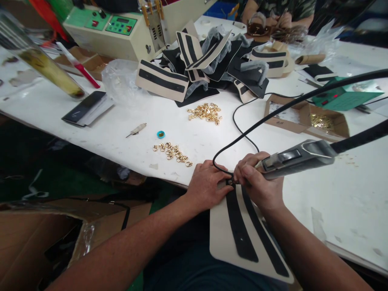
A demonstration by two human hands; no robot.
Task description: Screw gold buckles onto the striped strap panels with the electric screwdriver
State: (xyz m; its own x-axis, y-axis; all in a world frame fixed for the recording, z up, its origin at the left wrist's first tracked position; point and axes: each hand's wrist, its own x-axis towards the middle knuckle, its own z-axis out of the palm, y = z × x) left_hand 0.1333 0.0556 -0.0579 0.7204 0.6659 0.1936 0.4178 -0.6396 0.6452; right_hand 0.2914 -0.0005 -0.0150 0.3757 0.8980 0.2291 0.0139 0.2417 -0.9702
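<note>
My right hand [263,184] is wrapped round the front of an electric screwdriver [300,159], whose tip points down and left. Under it lies a beige panel [220,230] with two black straps, partly on the table's edge and partly over my lap. My left hand [206,184] presses the panel's far end, thumb and fingers around a small metal fitting [230,182] on one strap. The screwdriver's tip is close to that fitting; my fingers hide whether they touch. Gold-coloured clasps [174,153] lie beyond my left hand, near a small blue-rimmed cap [160,134].
More gold fittings [206,112] sit in front of a heap of strapped panels [163,81]. A black cable [257,129] loops over the table. At right are a cardboard box [285,123] and a green power unit [336,97]. A pointed tool [136,130] lies left. Another person's hands [283,20] work opposite.
</note>
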